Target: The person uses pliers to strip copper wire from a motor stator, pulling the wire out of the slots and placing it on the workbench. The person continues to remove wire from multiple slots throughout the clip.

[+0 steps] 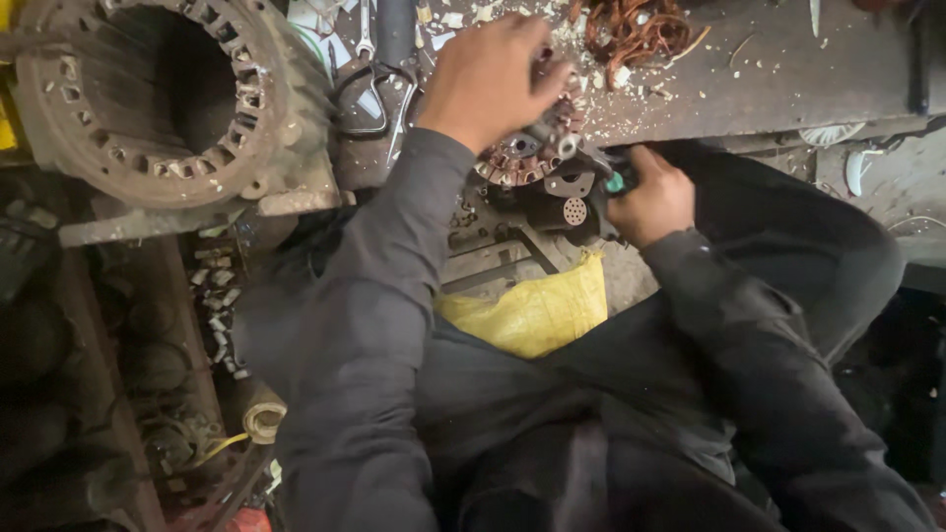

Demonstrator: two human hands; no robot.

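Note:
My left hand [490, 81] lies on top of a small round motor stator [527, 158] with copper-coloured winding slots, its fingers curled over the far rim at the edge of the workbench. Just to the right, my right hand [652, 202] is closed around a small tool with a green handle [616, 183], held against the side of the stator. A grey metal bracket with a perforated disc [574, 209] sits under the stator between both hands. Both arms wear dark grey sleeves.
A large rusty motor housing with a slotted bore [168, 99] stands at upper left. Pliers and a wrench [379, 69] lie on the bench, with tangled copper wire [631, 30] and white scraps beyond. A yellow bag [537, 310] rests on my lap. Cluttered parts fill the floor left.

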